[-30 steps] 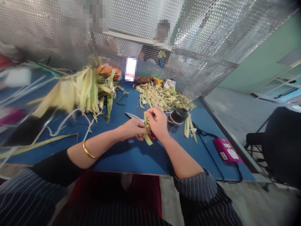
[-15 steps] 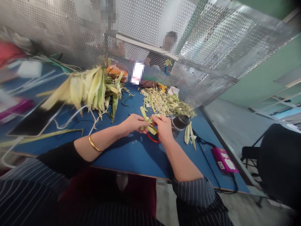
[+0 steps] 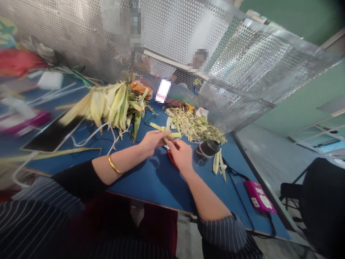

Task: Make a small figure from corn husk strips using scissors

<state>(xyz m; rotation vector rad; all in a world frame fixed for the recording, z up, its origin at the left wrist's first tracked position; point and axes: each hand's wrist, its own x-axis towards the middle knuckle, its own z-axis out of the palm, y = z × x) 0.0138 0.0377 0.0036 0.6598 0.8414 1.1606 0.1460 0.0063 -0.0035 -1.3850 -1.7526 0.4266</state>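
Crossed pale green strips of corn husk [image 3: 175, 135] are pinched between my two hands above the blue table [image 3: 140, 176]. My left hand [image 3: 153, 142] closes on them from the left, a gold bangle on its wrist. From the right, my right hand [image 3: 182, 154] grips the lower part of the strips, its fingertips close to the left ones. Red-handled scissors [image 3: 170, 158] lie on the table, partly hidden beneath my right hand. A dark cone of thread [image 3: 207, 148] stands just to the right.
Whole corn husks [image 3: 113, 106] are heaped at the left, near a black tablet [image 3: 54, 133] and a white cable [image 3: 93, 133]. Shredded husk pieces [image 3: 194, 124] lie at the back. A lit phone [image 3: 163, 90] leans by the perforated screen [image 3: 172, 32]. A magenta pack [image 3: 260, 196] sits right.
The view has shifted slightly. The strips have turned in my hands and now cross differently, one end pointing up and left. My right hand has moved lower against the strips.
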